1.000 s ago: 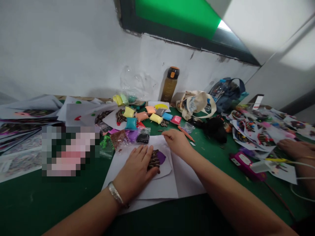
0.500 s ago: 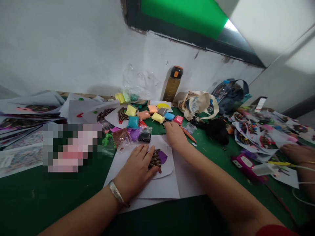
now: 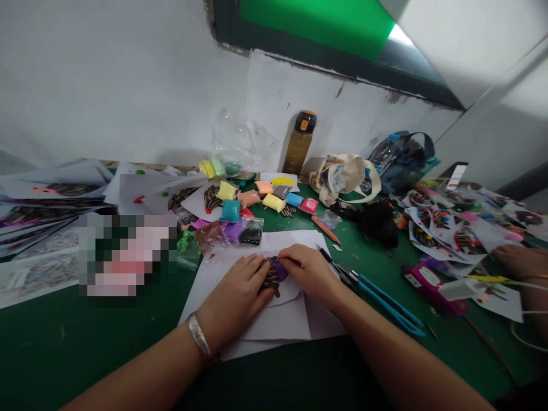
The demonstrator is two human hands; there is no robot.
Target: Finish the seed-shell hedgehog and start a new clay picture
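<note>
Your left hand (image 3: 240, 282) lies flat, grip spread, across the white paper (image 3: 280, 326) and dark seeds (image 3: 270, 279) at the frame's lower centre, hiding some. Your right hand (image 3: 310, 271) has its grip pressed together, partly covering the purple patch (image 3: 281, 273); you cannot tell what it pinches.

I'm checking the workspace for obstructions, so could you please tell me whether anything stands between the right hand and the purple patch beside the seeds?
Nothing visible does: the right hand is at the purple patch, fingertips overlapping it in this view. The left hand is at the left edge of the seeds, not between.
</note>
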